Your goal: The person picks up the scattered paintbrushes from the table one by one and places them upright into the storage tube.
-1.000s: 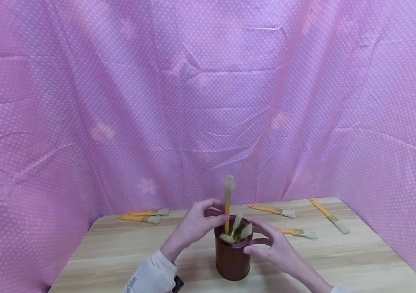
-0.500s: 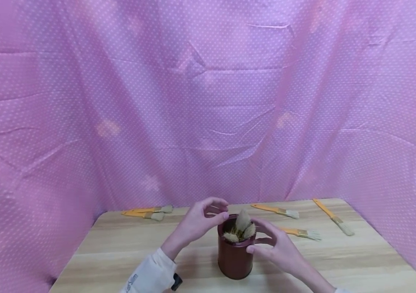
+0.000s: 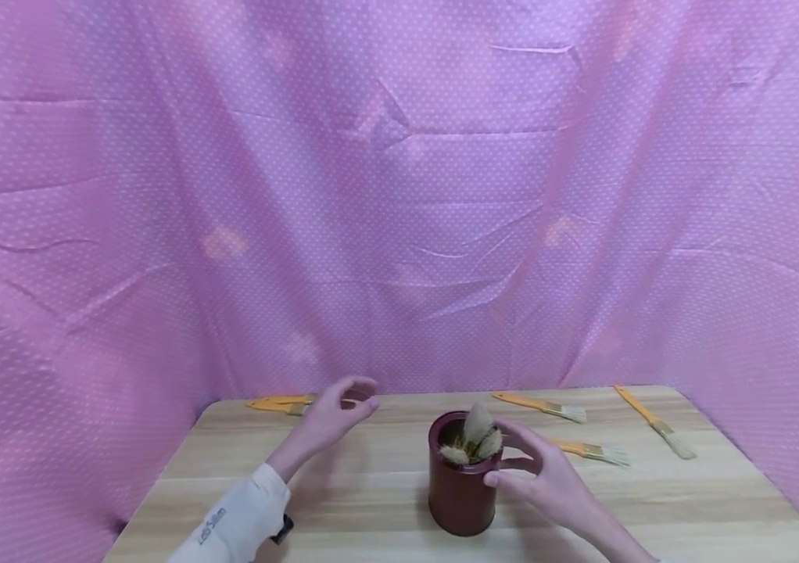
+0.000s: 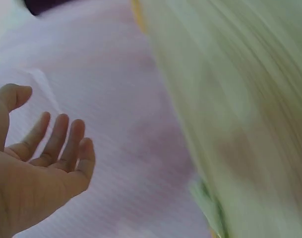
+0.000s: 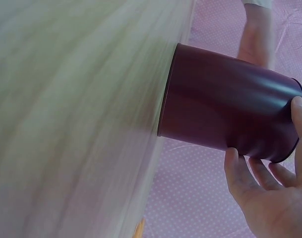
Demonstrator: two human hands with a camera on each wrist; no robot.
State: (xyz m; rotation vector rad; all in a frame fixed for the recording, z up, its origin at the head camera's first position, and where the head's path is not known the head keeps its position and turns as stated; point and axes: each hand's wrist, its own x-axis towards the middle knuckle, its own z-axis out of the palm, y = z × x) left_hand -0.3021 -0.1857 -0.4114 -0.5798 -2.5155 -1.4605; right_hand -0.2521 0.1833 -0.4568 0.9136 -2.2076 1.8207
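Observation:
A dark red-brown can (image 3: 461, 500) stands upright on the wooden table. Three paintbrushes (image 3: 478, 424) sit in it, bristles up at the rim and handles hidden inside. My right hand (image 3: 547, 473) holds the can's right side near the top, thumb in front and fingers behind; in the right wrist view its fingertips touch the can wall (image 5: 230, 99). To the left of the can, my left hand (image 3: 332, 414) is in the air with loosely bent fingers and nothing in them. The left wrist view shows its bare palm (image 4: 31, 188).
Two orange-handled paintbrushes (image 3: 280, 405) lie at the table's back left, partly behind my left hand. On the right lie a paintbrush (image 3: 540, 407) near the back edge, another paintbrush (image 3: 592, 450) behind my right hand, and a slanted paintbrush (image 3: 655, 421). A pink dotted cloth (image 3: 399, 234) hangs around the table.
My left hand has let go of a paintbrush, which dropped handle-first into the can, then moved away left toward the back-left paintbrushes. My right hand has stayed on the can.

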